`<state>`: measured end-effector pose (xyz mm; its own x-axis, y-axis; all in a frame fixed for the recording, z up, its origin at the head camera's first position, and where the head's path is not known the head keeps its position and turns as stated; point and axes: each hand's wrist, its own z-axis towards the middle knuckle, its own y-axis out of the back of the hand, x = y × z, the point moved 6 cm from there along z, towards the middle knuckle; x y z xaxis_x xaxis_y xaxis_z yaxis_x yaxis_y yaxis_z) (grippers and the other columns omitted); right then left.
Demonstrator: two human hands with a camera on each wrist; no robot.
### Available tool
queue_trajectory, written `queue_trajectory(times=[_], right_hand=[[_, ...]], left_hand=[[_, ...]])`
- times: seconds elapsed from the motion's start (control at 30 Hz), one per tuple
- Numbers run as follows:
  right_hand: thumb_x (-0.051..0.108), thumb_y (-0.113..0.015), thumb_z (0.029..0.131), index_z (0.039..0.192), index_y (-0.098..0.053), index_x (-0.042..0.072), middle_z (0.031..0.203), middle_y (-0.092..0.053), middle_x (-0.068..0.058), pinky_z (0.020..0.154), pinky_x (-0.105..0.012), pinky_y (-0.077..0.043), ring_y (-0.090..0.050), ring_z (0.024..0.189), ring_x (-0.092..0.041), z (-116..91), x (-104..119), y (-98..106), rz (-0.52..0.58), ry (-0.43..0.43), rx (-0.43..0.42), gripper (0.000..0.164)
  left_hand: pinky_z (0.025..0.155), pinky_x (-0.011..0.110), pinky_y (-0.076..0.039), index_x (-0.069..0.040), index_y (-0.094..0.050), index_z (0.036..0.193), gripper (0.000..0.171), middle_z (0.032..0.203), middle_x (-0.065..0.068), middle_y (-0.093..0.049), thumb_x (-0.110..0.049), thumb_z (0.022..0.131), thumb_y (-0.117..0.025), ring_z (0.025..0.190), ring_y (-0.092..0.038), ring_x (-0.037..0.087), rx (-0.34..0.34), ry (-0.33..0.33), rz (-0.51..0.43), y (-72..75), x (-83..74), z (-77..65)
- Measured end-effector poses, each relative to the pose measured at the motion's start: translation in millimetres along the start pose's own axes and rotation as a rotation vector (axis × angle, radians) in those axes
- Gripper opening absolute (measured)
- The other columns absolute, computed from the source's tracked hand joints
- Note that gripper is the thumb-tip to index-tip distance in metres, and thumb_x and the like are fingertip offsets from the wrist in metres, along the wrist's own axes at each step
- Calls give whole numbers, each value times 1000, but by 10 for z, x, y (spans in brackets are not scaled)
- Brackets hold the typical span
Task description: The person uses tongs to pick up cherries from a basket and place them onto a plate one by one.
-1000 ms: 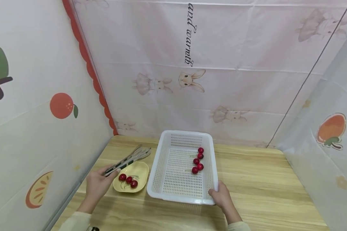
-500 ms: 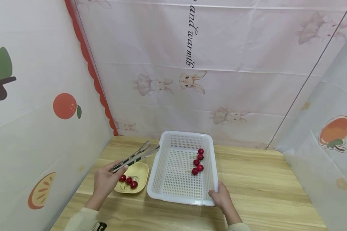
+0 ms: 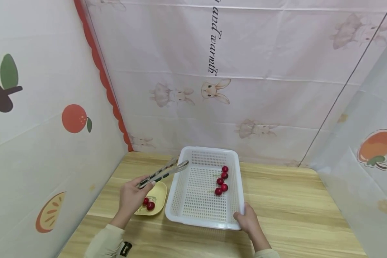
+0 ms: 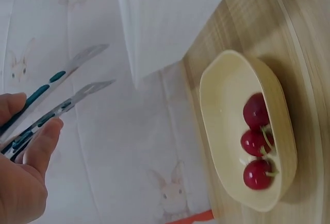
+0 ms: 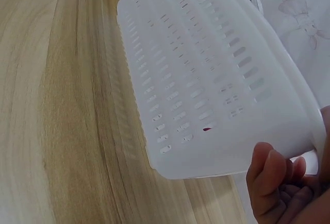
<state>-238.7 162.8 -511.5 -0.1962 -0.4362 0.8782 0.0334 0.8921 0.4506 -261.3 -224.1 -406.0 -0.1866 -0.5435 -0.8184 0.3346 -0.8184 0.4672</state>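
Observation:
My left hand (image 3: 132,196) holds a pair of tongs (image 3: 164,173) by the handles, above the small yellow dish (image 3: 162,195). The two tips of the tongs stand apart with nothing between them, and in the head view they overlap the left rim of the white basket (image 3: 200,225). Three cherries (image 4: 256,142) with stems lie in the dish, seen in the left wrist view. With my right hand (image 3: 249,220) I grip the basket's near right corner, thumb over the rim and fingers outside. Several red cherries (image 3: 220,181) lie along the right side of the basket floor.
Everything stands on a wood-grain table (image 3: 290,211). A pale curtain with rabbit prints (image 3: 214,89) rises behind it. White sheets with fruit prints (image 3: 74,118) close in the left side and the right side.
My left hand has carried the tongs to the right and slightly up, from over the dish's left side towards the basket. My right hand keeps its grip on the basket corner.

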Motion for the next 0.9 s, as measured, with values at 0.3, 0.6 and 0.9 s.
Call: queue_trajectory(times=[0.3, 0.6, 0.9], right_hand=[[-4, -56, 75, 125, -39, -19, 105, -54, -34, 66, -46, -51, -59, 87, -40, 4, 13, 11, -20, 3, -2, 55], [-4, -55, 75, 126, -38, -18, 105, -53, -35, 58, -41, -52, -61, 82, -37, 3, 17, 12, 9, -15, 12, 56], [-4, -56, 75, 126, -38, -18, 108, -53, -35, 67, -47, -51, -58, 90, -43, 0, 30, 8, -11, 2, 9, 56]], left_hand=[[34, 23, -32, -1, -68, 107, 32, 77, 9, -66, -14, 79, -74, 37, -40, 11, 55, 72, -16, -222, -132, 25], [36, 23, -30, -1, -69, 105, 32, 71, 5, -65, -17, 78, -75, 39, -36, 9, 71, 65, -32, -365, -223, 73], [38, 23, -29, -3, -71, 101, 28, 71, 4, -66, -15, 77, -76, 41, -36, 10, 101, 81, -23, -469, -230, 130]])
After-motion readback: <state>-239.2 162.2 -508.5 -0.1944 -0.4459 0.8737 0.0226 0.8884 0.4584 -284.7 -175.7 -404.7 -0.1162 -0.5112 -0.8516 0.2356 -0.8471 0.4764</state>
